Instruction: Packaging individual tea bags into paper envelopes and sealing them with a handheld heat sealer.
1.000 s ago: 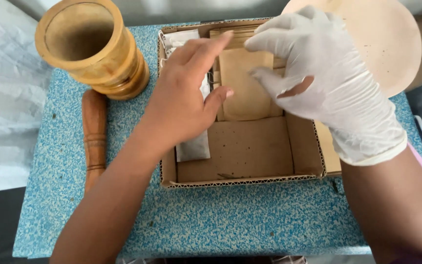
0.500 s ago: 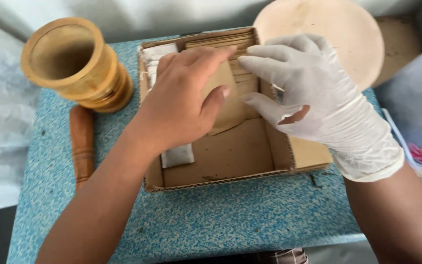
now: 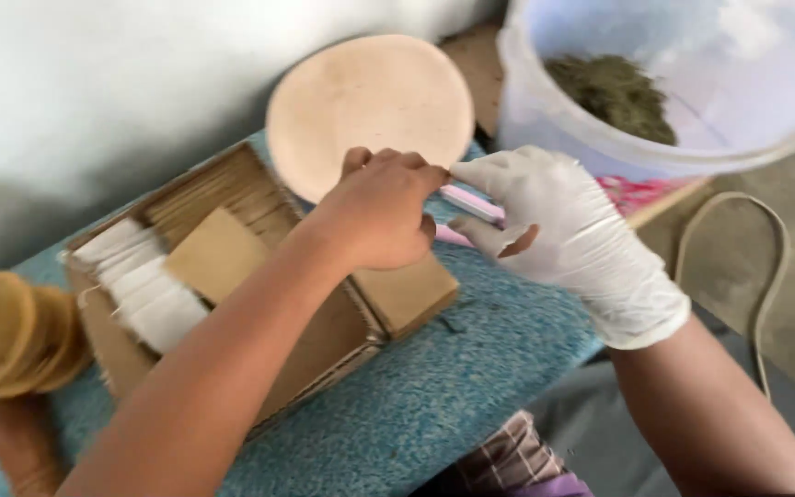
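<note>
White plastic bucket [image 3: 692, 110] sits just past the gloved right hand [image 3: 554, 230]; cardboard box [image 3: 232, 276] lies under the left forearm. Bare left hand [image 3: 379, 216] and right hand both pinch a pink stick [image 3: 471, 202] between fingertips.

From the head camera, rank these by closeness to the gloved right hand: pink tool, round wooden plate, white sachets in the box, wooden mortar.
1. Pink tool, at the right hand fingertips.
2. Round wooden plate, just behind.
3. White sachets, left, in box.
4. Wooden mortar, far left.

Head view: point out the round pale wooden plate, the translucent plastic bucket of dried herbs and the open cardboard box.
Round pale wooden plate [image 3: 361, 101], head view, bare centre.
Translucent plastic bucket [image 3: 545, 124], head view, front wall.
Open cardboard box [image 3: 411, 294], head view, right flap.
</note>
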